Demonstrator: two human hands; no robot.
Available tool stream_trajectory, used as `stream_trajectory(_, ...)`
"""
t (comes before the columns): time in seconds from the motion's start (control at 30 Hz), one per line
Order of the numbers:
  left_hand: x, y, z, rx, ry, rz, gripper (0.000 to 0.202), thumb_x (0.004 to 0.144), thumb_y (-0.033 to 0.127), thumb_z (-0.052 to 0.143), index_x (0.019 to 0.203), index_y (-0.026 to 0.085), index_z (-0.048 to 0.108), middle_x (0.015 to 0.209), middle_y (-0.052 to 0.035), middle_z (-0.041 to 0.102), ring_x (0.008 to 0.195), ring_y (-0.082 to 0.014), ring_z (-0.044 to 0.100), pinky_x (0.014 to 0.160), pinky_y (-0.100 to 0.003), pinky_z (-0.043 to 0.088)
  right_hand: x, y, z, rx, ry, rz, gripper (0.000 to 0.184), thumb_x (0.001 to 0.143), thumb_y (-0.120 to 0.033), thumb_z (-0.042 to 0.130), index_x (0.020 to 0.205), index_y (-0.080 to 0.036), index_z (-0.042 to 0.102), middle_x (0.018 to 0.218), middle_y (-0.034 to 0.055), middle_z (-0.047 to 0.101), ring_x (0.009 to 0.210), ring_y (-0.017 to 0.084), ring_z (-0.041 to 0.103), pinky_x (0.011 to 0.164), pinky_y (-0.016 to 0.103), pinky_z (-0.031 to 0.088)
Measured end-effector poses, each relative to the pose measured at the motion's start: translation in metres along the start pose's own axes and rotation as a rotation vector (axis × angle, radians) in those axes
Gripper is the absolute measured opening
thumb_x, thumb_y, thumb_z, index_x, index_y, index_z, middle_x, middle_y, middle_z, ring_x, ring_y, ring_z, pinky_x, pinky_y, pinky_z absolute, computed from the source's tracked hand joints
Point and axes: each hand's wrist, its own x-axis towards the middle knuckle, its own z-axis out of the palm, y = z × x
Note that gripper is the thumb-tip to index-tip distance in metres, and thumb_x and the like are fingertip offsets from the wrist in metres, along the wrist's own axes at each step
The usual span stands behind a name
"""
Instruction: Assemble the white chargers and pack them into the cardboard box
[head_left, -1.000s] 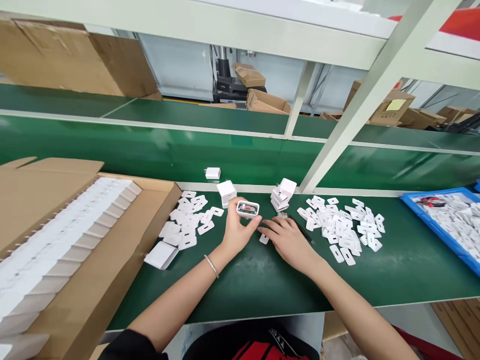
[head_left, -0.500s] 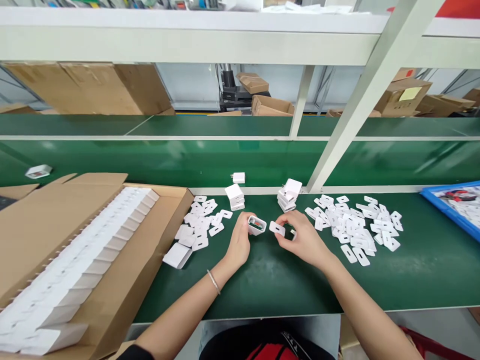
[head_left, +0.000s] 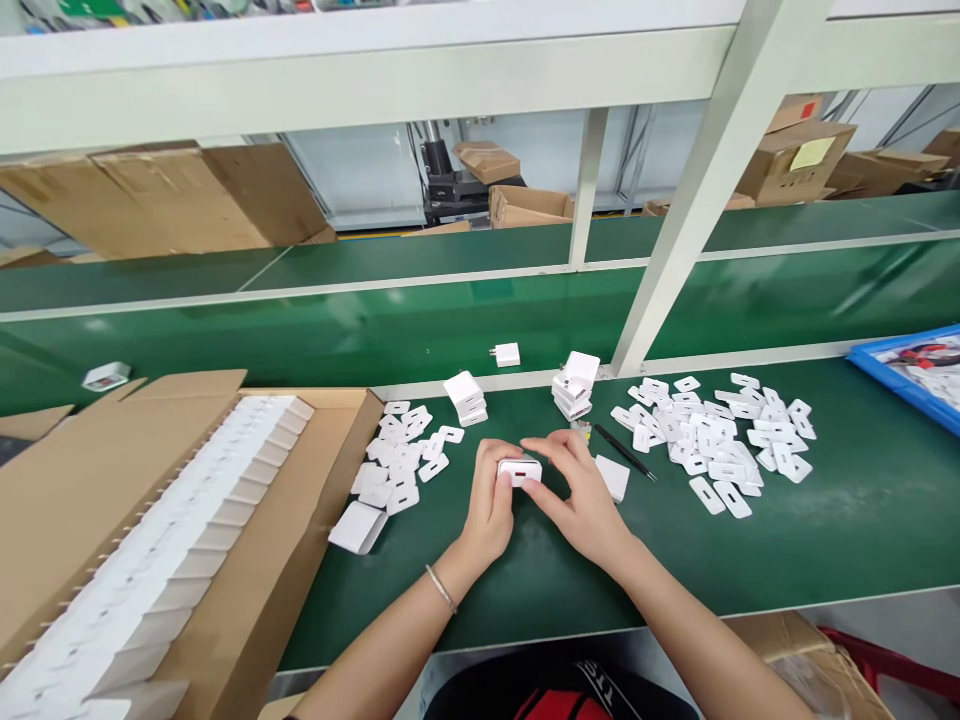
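A white charger point(head_left: 520, 472) with a dark port slot in its end plate is in my left hand point(head_left: 489, 500), whose fingers and thumb close around its left side. My right hand point(head_left: 581, 490) has its thumb at the front edge of the plate and its forefinger over the top right, pinching the charger. Beside the right hand lie another white charger piece point(head_left: 613, 478), partly covered by the fingers, and black tweezers point(head_left: 625, 452). Behind the knuckles is a small metallic part point(head_left: 581, 430). Loose slotted white plates point(head_left: 712, 440) form a heap on the right.
More white plates point(head_left: 401, 455) and an open white housing point(head_left: 358, 527) lie to the left. White chargers stand in a left stack point(head_left: 465, 398) and a right stack point(head_left: 576, 385). A cardboard box point(head_left: 300, 530) holds a row of white housings. The blue tray point(head_left: 911, 385) is far right; a slanted post point(head_left: 675, 260) rises behind.
The slotted plate from my right hand now covers the open end of the housing in my left hand. Both hands have come together. The tweezers and a white piece beside my right hand now show.
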Motion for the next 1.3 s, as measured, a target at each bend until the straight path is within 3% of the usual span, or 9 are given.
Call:
stream_trajectory(0.1,-0.004,0.001,0.0,-0.033,0.009,0.062,0.034,0.114,0.046,0.03,0.122,0.025,0.056,0.117,-0.0085,0.052,0.111,-0.0236,0.055,0.095,-0.038,0.049,-0.001,0.002,0.006,0.223,-0.093,0.205,0.035,0.108,-0.05,0.049,0.129,-0.024,0.059,0.099,0.0049,0.064,0.084,0.02,0.062,0.076,0.035,0.053)
stream_trajectory(0.17,-0.006,0.002,-0.001,-0.026,-0.005,0.079,0.037,0.113,0.047,0.029,0.125,0.025,0.057,0.12,-0.0095,0.051,0.114,-0.0248,0.054,0.097,-0.04,0.05,-0.001,0.004,0.01,0.326,-0.146,0.253,0.036,0.109,-0.053,0.046,0.124,-0.023,0.058,0.093,0.0029,0.066,0.08,0.019,0.062,0.071,0.033,0.052)
stream_trajectory(0.33,-0.005,0.003,-0.005,-0.02,-0.128,-0.02,0.048,0.113,0.052,0.025,0.139,0.027,0.057,0.13,-0.0115,0.049,0.123,-0.0269,0.052,0.104,-0.044,0.049,-0.003,0.012,0.01,0.266,-0.068,0.209,0.031,0.106,-0.049,0.05,0.12,-0.023,0.056,0.094,0.0035,0.067,0.086,0.021,0.064,0.076,0.035,0.05)
stream_trajectory(0.47,0.001,0.002,-0.006,-0.094,-0.218,-0.077,0.044,0.114,0.048,0.031,0.135,0.026,0.063,0.117,-0.0091,0.061,0.106,-0.0236,0.06,0.095,-0.038,0.05,-0.006,0.017,0.007,0.181,-0.028,0.196,0.029,0.105,-0.048,0.052,0.12,-0.023,0.055,0.093,0.004,0.067,0.079,0.021,0.061,0.071,0.034,0.048)
stream_trajectory(0.6,0.003,0.0,-0.005,-0.14,-0.172,-0.057,0.037,0.113,0.043,0.041,0.123,0.024,0.071,0.107,-0.0075,0.065,0.095,-0.0207,0.061,0.084,-0.032,0.05,-0.008,0.016,0.008,0.237,-0.052,0.2,0.028,0.105,-0.05,0.049,0.115,-0.024,0.054,0.09,0.0023,0.064,0.078,0.02,0.059,0.07,0.033,0.046)
stream_trajectory(0.77,0.005,0.001,-0.005,-0.163,-0.139,-0.016,0.037,0.112,0.045,0.045,0.116,0.023,0.074,0.102,-0.0076,0.068,0.093,-0.0207,0.061,0.081,-0.032,0.05,-0.007,0.015,0.012,0.308,-0.095,0.241,0.032,0.103,-0.05,0.056,0.12,-0.023,0.055,0.092,0.0025,0.066,0.077,0.018,0.058,0.067,0.031,0.045)
stream_trajectory(0.97,0.007,0.002,-0.009,-0.234,-0.25,-0.092,0.048,0.113,0.052,0.033,0.129,0.025,0.069,0.109,-0.0085,0.063,0.097,-0.022,0.058,0.087,-0.035,0.049,-0.008,0.019,0.01,0.285,-0.037,0.253,0.032,0.1,-0.051,0.059,0.117,-0.023,0.057,0.088,0.0017,0.067,0.07,0.017,0.053,0.063,0.03,0.042)
stream_trajectory(1.1,0.004,0.005,-0.012,-0.223,-0.315,-0.067,0.05,0.113,0.054,0.032,0.136,0.026,0.066,0.112,-0.0093,0.06,0.1,-0.0236,0.057,0.088,-0.037,0.049,-0.01,0.022,0.007,0.257,-0.012,0.189,0.037,0.1,-0.057,0.058,0.116,-0.024,0.057,0.085,0.0011,0.065,0.07,0.018,0.052,0.065,0.032,0.043)
stream_trajectory(1.3,0.002,0.002,-0.012,-0.145,-0.252,-0.009,0.041,0.113,0.046,0.038,0.128,0.025,0.071,0.104,-0.0079,0.06,0.092,-0.0212,0.057,0.078,-0.031,0.047,-0.014,0.021,0.009,0.303,-0.053,0.161,0.039,0.105,-0.059,0.046,0.12,-0.024,0.057,0.084,0.0021,0.062,0.081,0.023,0.063,0.07,0.034,0.048)
